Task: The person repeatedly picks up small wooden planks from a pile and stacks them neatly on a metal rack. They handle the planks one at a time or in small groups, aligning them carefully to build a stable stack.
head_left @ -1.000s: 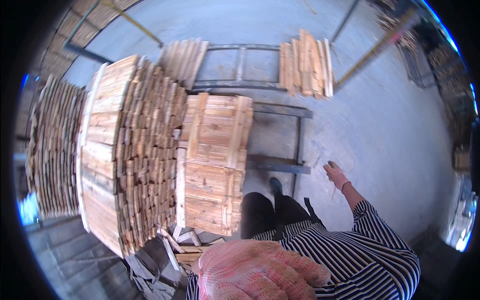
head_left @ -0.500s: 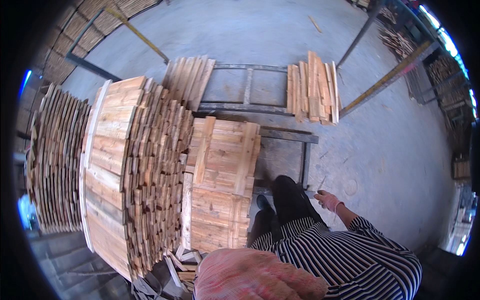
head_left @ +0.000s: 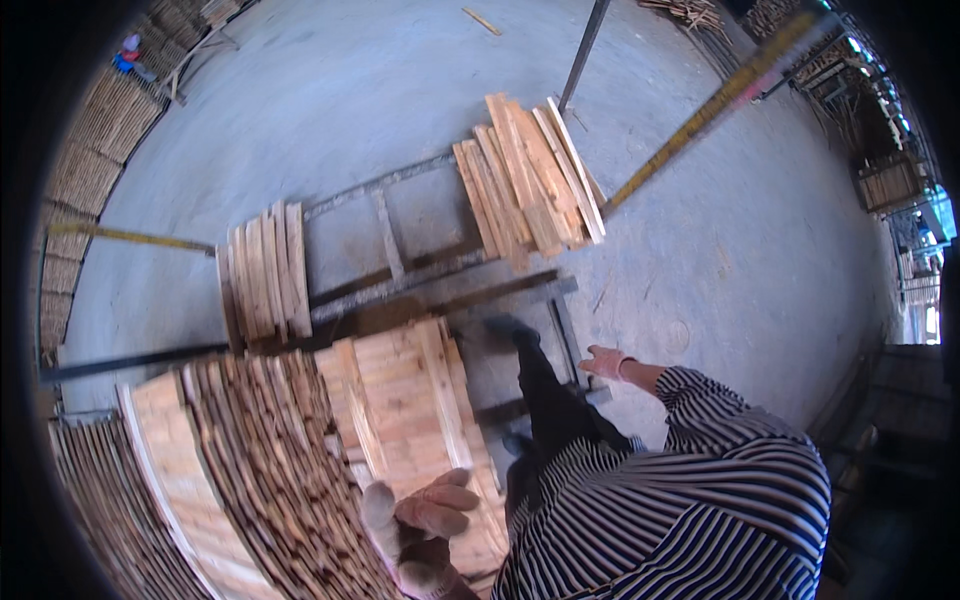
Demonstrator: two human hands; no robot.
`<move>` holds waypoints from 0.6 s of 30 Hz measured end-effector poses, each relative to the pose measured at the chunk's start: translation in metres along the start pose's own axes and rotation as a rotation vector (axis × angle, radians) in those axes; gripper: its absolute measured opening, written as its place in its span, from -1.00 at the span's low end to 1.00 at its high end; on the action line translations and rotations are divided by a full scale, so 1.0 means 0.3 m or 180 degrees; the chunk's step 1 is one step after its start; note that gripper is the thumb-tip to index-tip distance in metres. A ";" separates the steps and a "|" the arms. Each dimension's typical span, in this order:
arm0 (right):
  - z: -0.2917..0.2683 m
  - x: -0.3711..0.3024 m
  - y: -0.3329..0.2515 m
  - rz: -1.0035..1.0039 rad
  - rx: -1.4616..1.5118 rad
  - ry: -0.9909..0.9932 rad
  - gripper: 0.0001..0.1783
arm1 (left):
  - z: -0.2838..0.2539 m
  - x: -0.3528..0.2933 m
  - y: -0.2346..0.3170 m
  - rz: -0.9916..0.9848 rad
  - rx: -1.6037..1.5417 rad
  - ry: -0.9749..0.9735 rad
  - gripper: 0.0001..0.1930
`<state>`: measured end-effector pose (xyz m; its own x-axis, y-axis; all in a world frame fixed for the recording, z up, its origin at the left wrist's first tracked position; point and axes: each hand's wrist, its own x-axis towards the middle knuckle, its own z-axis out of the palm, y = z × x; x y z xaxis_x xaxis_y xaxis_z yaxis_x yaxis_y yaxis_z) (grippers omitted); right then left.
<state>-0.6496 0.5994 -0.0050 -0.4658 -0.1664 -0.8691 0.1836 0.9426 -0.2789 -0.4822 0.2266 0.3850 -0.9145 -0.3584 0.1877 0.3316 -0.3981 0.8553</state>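
My left hand (head_left: 428, 522), in a worn pinkish glove, hovers above the near end of a wooden panel stack (head_left: 400, 400). Its thumb stands apart from the loosely bent fingers, and nothing shows in its grasp. My right hand (head_left: 606, 363), gloved in pink too, hangs out to the right over the floor beside a dark metal frame (head_left: 563, 325). Its fingers reach forward, apparently holding nothing. Two lengthwise battens lie on top of the panel stack.
Left of the panels stands a thick stack of boards (head_left: 270, 460). Ahead, a low metal rack (head_left: 385, 235) carries loose slats (head_left: 268, 275) at left and more slats (head_left: 525, 185) at right. A yellow post (head_left: 700, 120) slants up at right. One person (head_left: 130, 55) is far left.
My view has swung and moved forward along the panels. The left hand has gone from a blurred shape at the lower edge to spread fingers over the panels. My legs have stepped.
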 end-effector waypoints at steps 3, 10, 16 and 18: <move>-0.184 0.238 -0.296 0.0075 0.0186 0.0371 0.00 | -0.226 0.003 -0.234 -0.2160 0.1109 0.1868 -0.15; -0.727 0.995 -0.671 -0.0340 0.0882 0.1637 0.13 | -0.438 -0.075 -0.833 -0.3439 -0.0162 0.2338 -0.22; -1.056 1.339 -0.820 0.0305 -0.0293 0.2136 0.10 | -0.467 -0.003 -0.981 -0.3767 -0.0343 0.2558 -0.26; -1.061 1.339 -0.826 0.0231 -0.0378 0.1888 0.13 | -0.443 0.064 -0.975 -0.3719 -0.0253 0.2661 -0.28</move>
<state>-1.1578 0.3910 -0.1550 -0.8648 0.0571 -0.4989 0.1511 0.9770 -0.1502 -0.5661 0.2240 0.0742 -0.2745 -0.1701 -0.9464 -0.4620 -0.8399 0.2849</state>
